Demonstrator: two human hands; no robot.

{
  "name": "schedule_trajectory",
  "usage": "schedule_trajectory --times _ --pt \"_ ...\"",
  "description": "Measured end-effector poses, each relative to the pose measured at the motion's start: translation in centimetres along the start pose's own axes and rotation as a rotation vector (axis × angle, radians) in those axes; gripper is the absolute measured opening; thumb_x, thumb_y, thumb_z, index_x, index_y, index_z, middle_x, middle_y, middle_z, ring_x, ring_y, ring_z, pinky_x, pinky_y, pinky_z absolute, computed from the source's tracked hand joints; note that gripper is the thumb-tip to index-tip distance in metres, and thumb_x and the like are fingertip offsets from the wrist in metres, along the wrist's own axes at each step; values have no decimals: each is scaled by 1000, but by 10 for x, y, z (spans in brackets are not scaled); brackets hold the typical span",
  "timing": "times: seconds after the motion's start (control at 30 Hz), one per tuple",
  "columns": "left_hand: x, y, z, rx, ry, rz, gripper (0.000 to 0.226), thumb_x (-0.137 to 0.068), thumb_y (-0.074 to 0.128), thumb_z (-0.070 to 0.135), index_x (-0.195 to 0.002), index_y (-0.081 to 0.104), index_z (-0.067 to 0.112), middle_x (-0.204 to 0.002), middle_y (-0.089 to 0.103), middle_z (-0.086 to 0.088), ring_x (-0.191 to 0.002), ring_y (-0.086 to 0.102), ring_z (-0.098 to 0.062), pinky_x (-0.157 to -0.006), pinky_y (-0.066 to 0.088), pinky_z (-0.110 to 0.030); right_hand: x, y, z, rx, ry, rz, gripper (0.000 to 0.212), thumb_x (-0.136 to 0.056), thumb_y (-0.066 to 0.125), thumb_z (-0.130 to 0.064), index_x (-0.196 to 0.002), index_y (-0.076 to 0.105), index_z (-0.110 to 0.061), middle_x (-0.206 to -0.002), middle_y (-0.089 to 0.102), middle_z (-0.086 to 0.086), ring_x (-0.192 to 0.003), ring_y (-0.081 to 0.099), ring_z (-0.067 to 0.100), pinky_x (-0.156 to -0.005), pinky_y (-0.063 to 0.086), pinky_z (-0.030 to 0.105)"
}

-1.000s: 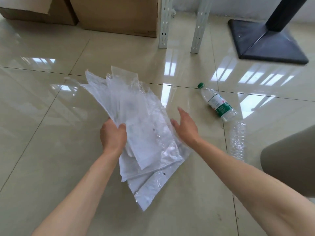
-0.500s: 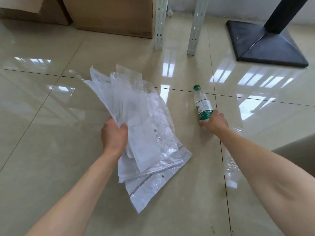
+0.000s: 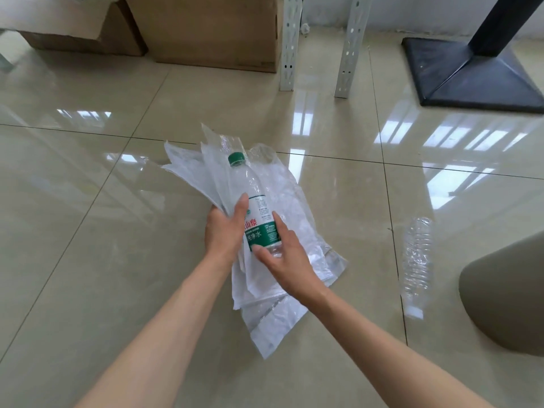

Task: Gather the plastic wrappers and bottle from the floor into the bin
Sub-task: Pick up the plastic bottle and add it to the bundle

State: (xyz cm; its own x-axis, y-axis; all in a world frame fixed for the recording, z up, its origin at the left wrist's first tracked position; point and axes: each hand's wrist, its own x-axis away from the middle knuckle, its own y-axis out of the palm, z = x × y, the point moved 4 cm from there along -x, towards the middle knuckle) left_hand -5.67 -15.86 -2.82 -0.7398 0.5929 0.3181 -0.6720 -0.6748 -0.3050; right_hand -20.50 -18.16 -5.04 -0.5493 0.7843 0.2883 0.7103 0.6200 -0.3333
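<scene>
Bottle (image 3: 259,219) between both hands' fingers (image 3: 278,228).

Looks to me like a storeroom or back room of an office or shop, not a home. I see glossy beige floor tiles (image 3: 88,260) reflecting window light, brown cardboard boxes (image 3: 206,28) sitting straight on the floor against the wall, two perforated white metal shelving uprights (image 3: 319,45) just beside them, and a black pedestal table base (image 3: 471,72) at the right. I can't narrow it further from this view.
</scene>
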Motion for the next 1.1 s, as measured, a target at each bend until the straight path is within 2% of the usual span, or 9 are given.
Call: schedule_trajectory --times 0.17,0.23,0.33,0.43,0.5,0.57,0.67,0.77,1.1 --pt "1 4 3 75 -14 -112 57 -55 83 58 -97 70 21 -85 78 4 -80 76 -14 -72 59 -30 8 5 2 -69 -7 -26 78 -85 62 -49 -150 19 -45 -123 52 -7 -107 59 7 -96 52 31" --pt "2 9 3 66 -7 -115 53 -53 85 52 -93 70 20 -79 78 6 -73 76 -11 -66 58 -27 11 1 3 -58 -13 -63 73 -84 61 -51 -145 21 -51 -119 55 -14 -103 60 2 -90 52 22" --pt "4 19 3 -17 -20 -70 55 -53 83 48 -97 70 17 -86 77 2 -79 75 -18 -78 61 -39 13 -18 12 -3 27 -112 60 -89 52 -60 -143 30 -49 -126 56 -14 -105 62 5 -89 51 21" --pt "6 28 8 -77 -8 -46 67 -52 80 52 -107 67 17 -99 75 0 -91 72 -23 -87 58 -43 12 -74 41 170 158 219 62 -94 44 -59 -146 38 -27 -139 49 5 -121 55 19 -102 45 40" --pt "7 34 13 -101 8 -52 73 -50 79 56 -112 63 19 -104 74 1 -96 71 -23 -90 56 -43 18 -128 61 416 270 554 55 -96 49 -45 -145 39 -21 -142 44 8 -129 48 25 -107 37 45" --pt "9 38 16 -135 27 -61 75 -50 78 57 -113 62 21 -106 73 2 -97 70 -23 -91 55 -43 24 -176 83 554 423 737 59 -94 53 -36 -147 34 -18 -148 37 11 -134 42 28 -106 32 48" --pt "12 49 18 -121 42 -85 75 -51 79 55 -116 58 23 -108 72 4 -99 69 -22 -93 54 -44 28 -223 123 561 746 684 77 -93 54 -44 -152 19 -10 -151 33 19 -136 38 35 -107 30 52" --pt "12 62 19 -67 57 -143 77 -51 82 51 -119 56 25 -109 72 6 -102 69 -20 -94 54 -44 26 -233 147 459 896 551 78 -89 55 -54 -144 31 -3 -144 41 21 -131 43 37 -107 35 50" --pt "49 112 50 133 173 -374 72 -64 85 28 -128 50 24 -116 71 2 -106 69 -18 -96 53 -45 -23 -202 63 -6 292 494 74 -75 73 -49 -136 43 -20 -121 59 2 -106 61 21 -96 49 40"
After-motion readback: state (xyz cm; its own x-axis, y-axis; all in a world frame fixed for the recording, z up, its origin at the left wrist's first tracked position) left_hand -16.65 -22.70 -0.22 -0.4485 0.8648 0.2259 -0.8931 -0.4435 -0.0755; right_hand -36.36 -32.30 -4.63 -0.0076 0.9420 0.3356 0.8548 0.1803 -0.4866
